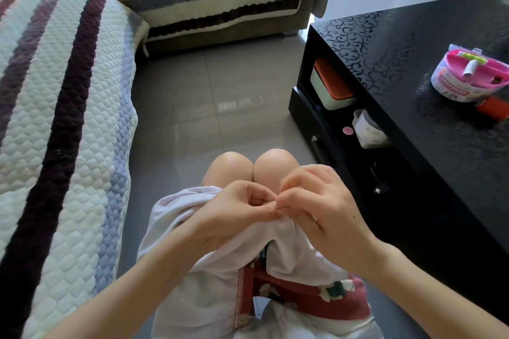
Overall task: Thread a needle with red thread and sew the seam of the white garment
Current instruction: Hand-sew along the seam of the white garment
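The white garment (209,278) lies over the person's lap at the near centre, a red-stitched seam (239,300) running down its near part. The left hand (234,215) pinches a raised fold of it between curled thumb and forefinger. The right hand (325,209) pinches the same fold, fingertips touching the left's, its other fingers loosely curled. No needle can be made out. A pink sewing kit (468,77) sits on the black table (413,44) at far right.

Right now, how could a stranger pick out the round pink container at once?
On the right stands a black table with swirl patterns. On its top, far right, sits the round container; its pink lid distinguishes it from the orange object beside it.
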